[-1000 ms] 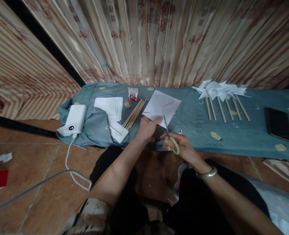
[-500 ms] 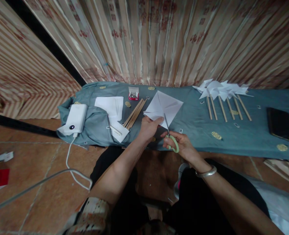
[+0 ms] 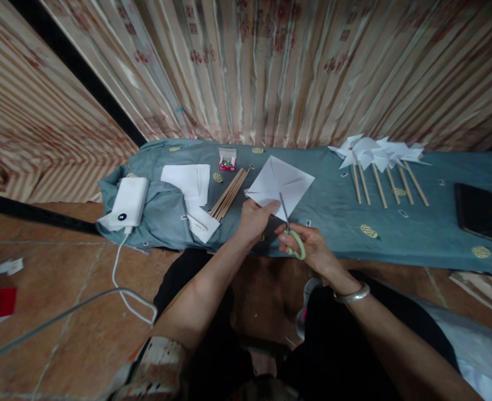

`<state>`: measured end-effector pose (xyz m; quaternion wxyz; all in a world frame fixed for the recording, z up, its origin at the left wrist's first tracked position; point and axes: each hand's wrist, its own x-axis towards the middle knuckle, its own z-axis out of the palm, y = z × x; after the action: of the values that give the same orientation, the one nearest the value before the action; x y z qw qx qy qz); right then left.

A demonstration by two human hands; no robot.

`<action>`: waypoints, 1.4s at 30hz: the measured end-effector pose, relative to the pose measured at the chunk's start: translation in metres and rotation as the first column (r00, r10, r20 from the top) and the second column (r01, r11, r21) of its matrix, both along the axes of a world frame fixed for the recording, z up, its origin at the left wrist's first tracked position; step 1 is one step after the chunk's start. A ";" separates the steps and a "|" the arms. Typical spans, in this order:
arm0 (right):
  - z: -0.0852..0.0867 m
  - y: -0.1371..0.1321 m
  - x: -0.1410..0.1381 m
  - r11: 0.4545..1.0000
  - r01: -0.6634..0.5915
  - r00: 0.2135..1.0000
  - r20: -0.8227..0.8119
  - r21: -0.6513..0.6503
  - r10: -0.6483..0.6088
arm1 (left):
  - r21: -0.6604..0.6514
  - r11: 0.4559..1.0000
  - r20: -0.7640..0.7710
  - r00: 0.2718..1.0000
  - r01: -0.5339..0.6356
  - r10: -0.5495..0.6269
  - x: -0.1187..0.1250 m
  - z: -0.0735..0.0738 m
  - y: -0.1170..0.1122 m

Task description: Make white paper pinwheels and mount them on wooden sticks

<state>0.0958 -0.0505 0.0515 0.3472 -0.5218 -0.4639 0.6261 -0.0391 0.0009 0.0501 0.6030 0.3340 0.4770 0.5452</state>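
Note:
My left hand (image 3: 256,217) is closed on the near left edge of a creased white square of paper (image 3: 290,178), thumb on top. In my right hand (image 3: 306,242) is a pair of scissors (image 3: 296,245) with pale green handles, fingers wrapped around the loops. The blades reach into the paper from its near corner, pointing toward the middle. Left of the paper lies a bundle of wooden sticks (image 3: 230,195). Behind it stands a small red and white open box (image 3: 227,160) of small metal pieces.
White paper sheets (image 3: 187,178) and a pen-like stick (image 3: 197,222) lie to the left, beside a white power bank (image 3: 129,201) with a cable. Several white paper pinwheels (image 3: 371,153) on sticks lie to the right, then a dark phone (image 3: 477,211). A striped curtain (image 3: 246,72) hangs behind.
The paper has shifted very slightly to the right with both hands. The scissors stay in the paper, and the other things have not moved.

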 end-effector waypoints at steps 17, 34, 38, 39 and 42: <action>-0.010 0.001 0.004 0.998 -0.003 1.000 0.015 0.063 0.002 | -0.021 1.000 0.039 0.999 0.004 -0.003 0.002 -0.001 0.001; -0.017 0.004 0.058 0.899 -0.351 0.412 0.905 0.262 -0.103 | 0.013 0.994 0.110 0.988 -0.109 0.106 -0.023 -0.003 0.019; -0.006 0.013 0.074 0.935 -0.286 0.126 0.975 0.211 -0.181 | 0.003 0.999 0.018 0.999 -0.041 0.041 -0.021 -0.018 0.017; -0.003 0.016 0.076 0.942 -0.273 0.083 0.980 0.197 -0.181 | -0.004 1.000 -0.025 1.000 -0.001 0.001 -0.019 -0.023 0.016; 0.004 0.025 0.075 0.961 -0.226 -0.008 0.986 0.161 -0.167 | -0.017 0.991 -0.178 0.975 0.135 -0.136 -0.012 -0.035 0.014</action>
<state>0.1708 -0.0253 0.0551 -0.0306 -0.7467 -0.6644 0.0055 -0.0516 0.0152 0.0152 0.5944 0.4119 0.5064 0.4696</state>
